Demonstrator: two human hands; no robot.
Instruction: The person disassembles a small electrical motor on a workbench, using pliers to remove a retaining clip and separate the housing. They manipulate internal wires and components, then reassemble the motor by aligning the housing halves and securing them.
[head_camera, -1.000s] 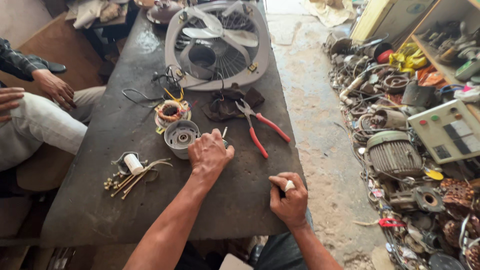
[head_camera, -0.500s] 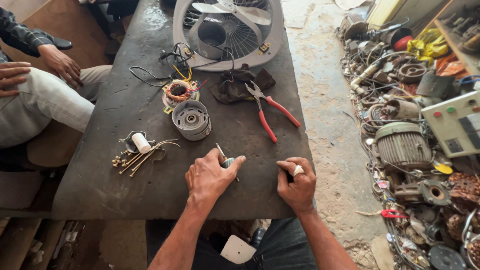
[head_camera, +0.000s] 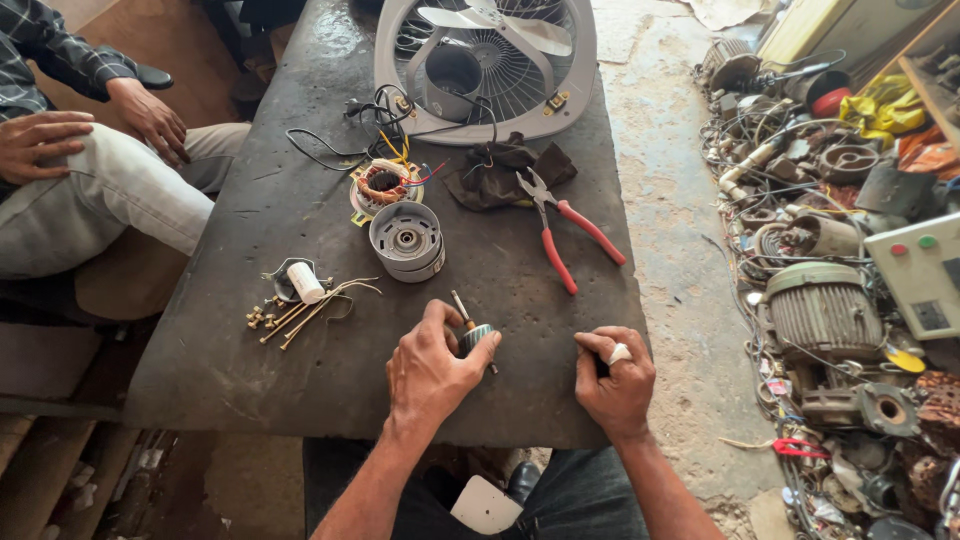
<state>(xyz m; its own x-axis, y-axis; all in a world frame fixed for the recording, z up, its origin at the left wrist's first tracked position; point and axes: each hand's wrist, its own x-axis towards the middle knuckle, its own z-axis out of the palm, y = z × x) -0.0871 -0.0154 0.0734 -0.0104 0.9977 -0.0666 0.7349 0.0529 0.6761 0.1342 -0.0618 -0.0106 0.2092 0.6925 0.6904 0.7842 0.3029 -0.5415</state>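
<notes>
My left hand grips a small motor rotor with a thin shaft, held just above the dark worktable near its front edge. To the right, my right hand is closed around a small white piece that shows between the fingers. A grey round motor housing lies beyond my left hand. Behind the housing rests a copper-wound stator with coloured wires.
Red-handled pliers and a dark rag lie mid-table. A grey fan body sits at the far end. Brass screws and a white capacitor are at the left. A seated person's hands are far left. Scrap motors crowd the floor at right.
My left hand has come back from the grey housing toward the table's front edge, now holding the rotor. My right hand has stayed near the front edge, still closed on the white piece.
</notes>
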